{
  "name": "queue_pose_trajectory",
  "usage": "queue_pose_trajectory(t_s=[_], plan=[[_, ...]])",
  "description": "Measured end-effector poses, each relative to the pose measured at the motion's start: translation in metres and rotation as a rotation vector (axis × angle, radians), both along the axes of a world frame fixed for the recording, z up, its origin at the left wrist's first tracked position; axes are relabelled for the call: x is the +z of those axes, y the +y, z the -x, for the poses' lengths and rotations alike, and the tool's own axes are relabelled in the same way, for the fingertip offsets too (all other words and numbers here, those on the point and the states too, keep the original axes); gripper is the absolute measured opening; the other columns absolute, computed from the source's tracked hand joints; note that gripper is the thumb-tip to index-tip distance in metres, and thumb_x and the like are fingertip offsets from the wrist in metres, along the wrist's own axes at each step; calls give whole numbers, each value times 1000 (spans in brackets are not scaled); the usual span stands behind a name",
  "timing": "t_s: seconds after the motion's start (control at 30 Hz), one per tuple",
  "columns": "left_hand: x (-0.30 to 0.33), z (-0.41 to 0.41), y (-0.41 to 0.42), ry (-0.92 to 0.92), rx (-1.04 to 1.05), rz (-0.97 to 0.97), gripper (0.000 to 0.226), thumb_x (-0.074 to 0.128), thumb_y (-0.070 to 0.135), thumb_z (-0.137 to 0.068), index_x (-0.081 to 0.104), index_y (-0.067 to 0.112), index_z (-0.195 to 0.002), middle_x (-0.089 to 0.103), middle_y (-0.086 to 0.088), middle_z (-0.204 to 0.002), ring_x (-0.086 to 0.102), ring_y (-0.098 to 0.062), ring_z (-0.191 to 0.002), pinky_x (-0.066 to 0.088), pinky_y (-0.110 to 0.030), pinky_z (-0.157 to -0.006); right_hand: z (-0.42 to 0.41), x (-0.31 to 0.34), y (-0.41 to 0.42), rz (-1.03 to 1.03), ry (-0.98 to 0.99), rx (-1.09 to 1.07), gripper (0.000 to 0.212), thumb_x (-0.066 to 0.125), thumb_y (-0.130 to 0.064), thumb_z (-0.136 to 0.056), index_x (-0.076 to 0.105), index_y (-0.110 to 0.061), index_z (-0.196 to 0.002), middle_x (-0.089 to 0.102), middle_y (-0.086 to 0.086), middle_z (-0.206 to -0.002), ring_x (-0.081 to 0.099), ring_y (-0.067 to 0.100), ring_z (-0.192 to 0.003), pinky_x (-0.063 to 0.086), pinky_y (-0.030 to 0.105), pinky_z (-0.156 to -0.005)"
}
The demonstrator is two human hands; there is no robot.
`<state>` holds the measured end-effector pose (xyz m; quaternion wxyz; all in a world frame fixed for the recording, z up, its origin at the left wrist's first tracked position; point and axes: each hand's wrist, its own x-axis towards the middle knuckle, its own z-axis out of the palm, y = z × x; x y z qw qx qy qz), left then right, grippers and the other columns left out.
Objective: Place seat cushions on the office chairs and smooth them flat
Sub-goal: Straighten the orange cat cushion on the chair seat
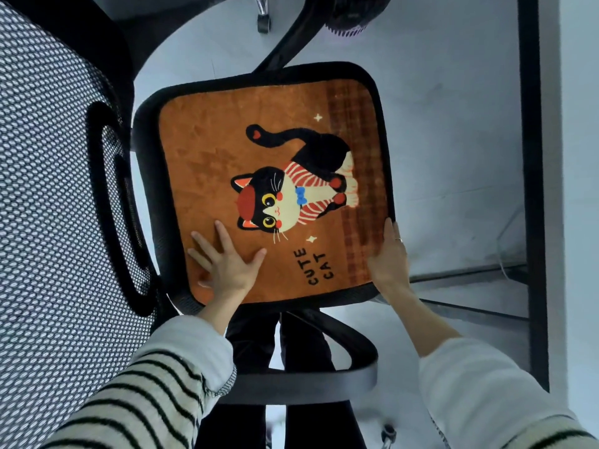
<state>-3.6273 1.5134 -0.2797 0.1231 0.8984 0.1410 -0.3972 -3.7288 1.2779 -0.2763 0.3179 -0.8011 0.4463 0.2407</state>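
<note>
An orange seat cushion [207,150] with a black cat picture and the words CUTE CAT lies flat on the black seat of an office chair [146,105]. My left hand [227,264] presses on the cushion's near left corner with its fingers spread and straight. My right hand [389,257] lies along the cushion's right edge near the front corner, fingers straight, with a ring on one finger.
The chair's mesh backrest [48,189] fills the left side. Its near armrest [324,374] curves below the seat and the far armrest [291,37] above it. A dark desk leg [531,189] runs down the right. A castor [264,24] shows on the pale floor.
</note>
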Motion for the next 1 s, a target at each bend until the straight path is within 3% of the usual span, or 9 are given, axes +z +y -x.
queue_pose_trajectory(t_s=[0.07,0.13,0.3,0.4,0.5,0.6,0.67,0.73,1.0], plan=[[-3,0,2,12,-19,1,108,60,64,-76,-18,38,-146,-35,-7,-151,-23,-39,-141,18,-74,-101,1,-2,3,-61,105,95,94,64,-21,-88,-6,-15,-151,-6,10,-160,8,29,-147,23,43,-118],[-3,0,3,8,-19,1,108,61,63,-76,-18,38,-145,-35,-6,-151,-23,-39,-141,19,-74,-100,0,-5,8,-72,194,177,110,69,-25,-85,-20,-9,-147,-24,16,-155,-14,29,-146,9,41,-120],[1,15,1,-20,50,5,99,60,55,-82,-13,38,-147,-30,-8,-153,-21,-36,-142,20,-70,-103,-5,-2,9,-57,268,235,109,65,-29,-87,-25,-7,-145,-30,19,-152,-21,31,-144,5,42,-119],[11,37,-7,41,147,19,93,61,40,-88,-9,34,-149,-29,-12,-153,-20,-38,-142,17,-63,-108,5,4,9,-80,278,277,100,59,-26,-91,-23,-15,-147,-32,17,-152,-21,31,-144,12,43,-118],[26,47,-7,166,60,45,85,61,23,-88,4,24,-151,-7,-17,-157,1,-38,-144,22,-48,-113,21,23,15,-133,372,376,87,50,-23,-95,-19,-22,-148,-24,20,-154,-4,35,-147,22,45,-115],[57,45,-5,284,-51,109,46,53,18,-91,43,9,-135,47,-12,-139,46,-32,-124,41,-35,-98,27,57,16,-245,418,424,80,53,-26,-93,-1,-21,-152,21,19,-154,38,35,-134,35,39,-106],[78,37,-9,328,-89,109,49,50,29,-94,41,9,-138,42,-10,-143,42,-30,-130,37,-34,-105,20,77,16,-265,375,488,57,50,-29,-94,28,-17,-145,47,13,-140,50,33,-122,41,36,-99],[109,26,-14,271,-173,122,52,47,34,-96,37,9,-141,37,-10,-148,37,-28,-135,32,-35,-108,9,107,15,-240,352,541,47,46,-34,-95,42,-14,-138,51,11,-137,51,31,-121,42,35,-99],[258,-31,-35,24,-526,266,50,42,39,-97,48,5,-134,50,-13,-138,48,-29,-125,38,-30,-97,-42,241,34,-167,7,548,44,39,-32,-100,44,-14,-140,44,10,-146,42,30,-132,35,35,-106]])
